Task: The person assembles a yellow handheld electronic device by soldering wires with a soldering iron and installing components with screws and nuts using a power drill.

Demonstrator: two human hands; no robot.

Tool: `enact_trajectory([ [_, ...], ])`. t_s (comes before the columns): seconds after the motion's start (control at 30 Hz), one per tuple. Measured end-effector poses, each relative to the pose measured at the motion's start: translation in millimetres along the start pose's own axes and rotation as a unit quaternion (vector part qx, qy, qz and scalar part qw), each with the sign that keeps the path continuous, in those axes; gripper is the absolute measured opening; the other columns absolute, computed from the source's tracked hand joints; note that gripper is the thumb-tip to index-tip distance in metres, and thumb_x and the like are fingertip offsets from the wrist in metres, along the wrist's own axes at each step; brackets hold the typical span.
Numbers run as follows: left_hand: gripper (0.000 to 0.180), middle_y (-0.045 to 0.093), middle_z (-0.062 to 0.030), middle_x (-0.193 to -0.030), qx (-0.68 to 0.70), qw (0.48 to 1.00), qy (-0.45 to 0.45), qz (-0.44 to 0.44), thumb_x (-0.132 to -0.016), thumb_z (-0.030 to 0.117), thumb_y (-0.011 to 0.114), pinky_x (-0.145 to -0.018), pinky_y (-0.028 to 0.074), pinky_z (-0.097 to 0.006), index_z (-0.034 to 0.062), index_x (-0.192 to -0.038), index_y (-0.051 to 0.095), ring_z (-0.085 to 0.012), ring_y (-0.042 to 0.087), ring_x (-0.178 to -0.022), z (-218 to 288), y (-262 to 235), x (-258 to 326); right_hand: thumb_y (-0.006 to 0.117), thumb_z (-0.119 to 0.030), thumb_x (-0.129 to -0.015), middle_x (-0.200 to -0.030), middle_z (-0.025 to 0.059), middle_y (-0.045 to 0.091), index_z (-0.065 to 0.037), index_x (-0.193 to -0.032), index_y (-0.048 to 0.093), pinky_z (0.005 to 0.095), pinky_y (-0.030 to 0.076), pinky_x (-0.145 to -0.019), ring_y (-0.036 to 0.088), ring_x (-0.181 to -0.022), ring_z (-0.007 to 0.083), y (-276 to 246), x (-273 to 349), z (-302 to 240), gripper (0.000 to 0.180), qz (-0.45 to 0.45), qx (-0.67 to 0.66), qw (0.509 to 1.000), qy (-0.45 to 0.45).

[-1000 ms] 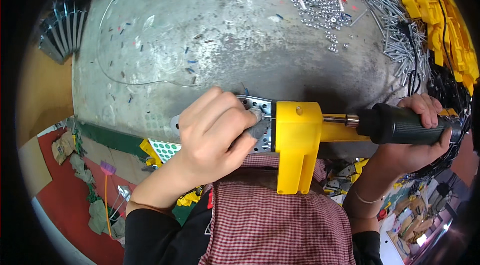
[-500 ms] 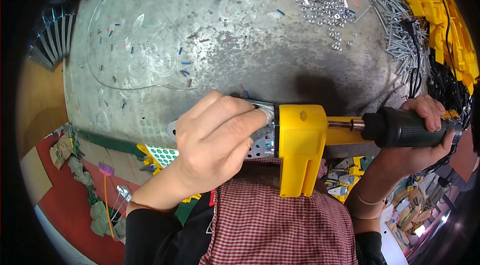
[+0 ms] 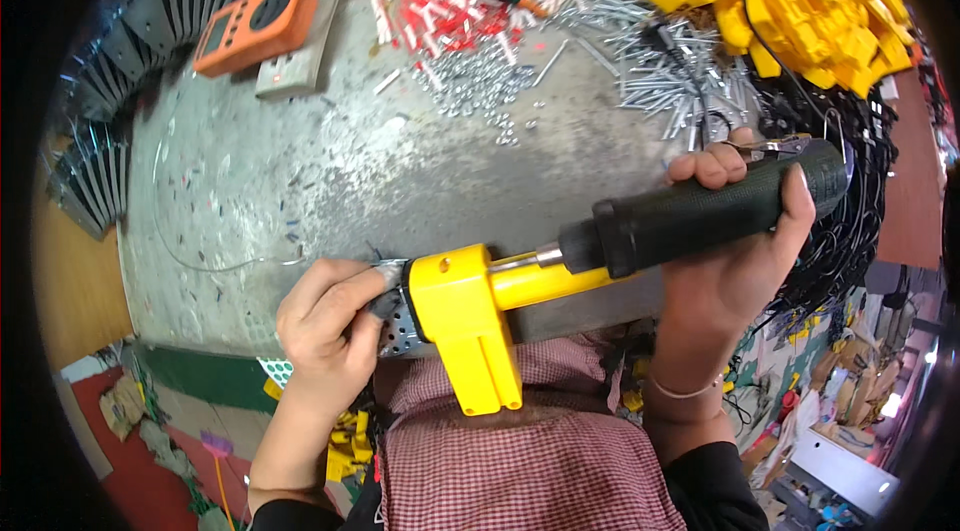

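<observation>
My left hand (image 3: 325,321) is closed on a perforated metal plate (image 3: 398,329), which sits against the left end of a yellow plastic housing (image 3: 465,316). Grey wrapping covers one of its fingertips. The housing is held over the near edge of the bench, its grip-like part hanging down in front of my apron. In my right hand (image 3: 745,221) is a black electric screwdriver (image 3: 680,221), fingers wrapped round its body. Its metal bit (image 3: 520,261) points left and reaches the housing's right side, above a yellow arm (image 3: 550,286). The bit's tip is hidden.
Across the metal bench (image 3: 240,181) lie loose nuts (image 3: 475,81), long screws (image 3: 660,81) and red and white small parts (image 3: 450,16). An orange multimeter (image 3: 255,26) stands far left. Yellow housings (image 3: 790,1) pile up far right, with black cables (image 3: 850,231) below them.
The view has shifted, bringing the multimeter into sight. Screwdriver and housing both appear farther left, and the screwdriver's rear end is tilted up more. Both hands keep their hold.
</observation>
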State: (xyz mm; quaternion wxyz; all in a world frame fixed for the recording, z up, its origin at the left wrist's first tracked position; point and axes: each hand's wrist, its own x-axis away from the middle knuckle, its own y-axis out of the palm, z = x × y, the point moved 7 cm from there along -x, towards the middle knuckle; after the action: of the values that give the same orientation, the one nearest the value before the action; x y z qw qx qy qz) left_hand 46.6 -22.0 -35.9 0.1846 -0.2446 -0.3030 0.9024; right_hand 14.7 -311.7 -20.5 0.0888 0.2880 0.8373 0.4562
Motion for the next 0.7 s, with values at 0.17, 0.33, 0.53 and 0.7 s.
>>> enact_trajectory([
  [0.17,0.06,0.062,-0.0145,-0.108,-0.027,0.999,-0.023,0.003,-0.064,0.004,0.073,-0.074,0.052,-0.039,0.0008,-0.121,0.055,-0.0294,0.063,-0.088,5,-20,13,0.056,-0.025,-0.094,-0.11,0.019,0.058,0.003,-0.133,0.041,0.0427,0.05,-0.095,0.059,-0.104,0.0258,-47,-5,-135,0.05,0.084,0.303,0.932,-0.181],
  [0.33,0.09,0.052,-0.0191,-0.128,-0.157,0.984,0.05,-0.07,-0.053,0.02,0.082,-0.09,0.044,-0.047,0.0034,-0.133,0.044,-0.0371,0.055,-0.107,15,-1,15,0.063,-0.01,-0.088,-0.12,0.0127,0.059,-0.002,-0.126,0.055,0.032,0.048,-0.085,0.057,-0.109,0.0182,-79,6,-162,0.039,0.086,0.824,0.497,-0.259],
  [0.53,0.086,0.057,-0.0217,-0.121,-0.145,0.981,0.125,-0.025,-0.054,0.021,0.082,-0.085,0.047,-0.048,0.0046,-0.131,0.045,-0.0408,0.058,-0.102,12,-13,24,0.068,-0.035,-0.083,-0.104,0.018,0.067,-0.002,-0.106,0.066,0.0412,0.049,-0.081,0.064,-0.093,0.0335,26,-84,-38,0.041,-0.122,0.871,0.39,-0.272],
  [0.7,0.082,0.061,-0.0204,-0.115,-0.141,0.976,0.164,0.032,-0.049,0.021,0.084,-0.078,0.051,-0.041,0.0051,-0.122,0.051,-0.0366,0.063,-0.096,18,-43,30,0.063,-0.029,-0.091,-0.083,0.0077,0.068,0.004,-0.11,0.063,0.0279,0.049,-0.069,0.063,-0.074,0.0185,8,-132,-26,0.038,-0.175,0.784,0.56,-0.202],
])
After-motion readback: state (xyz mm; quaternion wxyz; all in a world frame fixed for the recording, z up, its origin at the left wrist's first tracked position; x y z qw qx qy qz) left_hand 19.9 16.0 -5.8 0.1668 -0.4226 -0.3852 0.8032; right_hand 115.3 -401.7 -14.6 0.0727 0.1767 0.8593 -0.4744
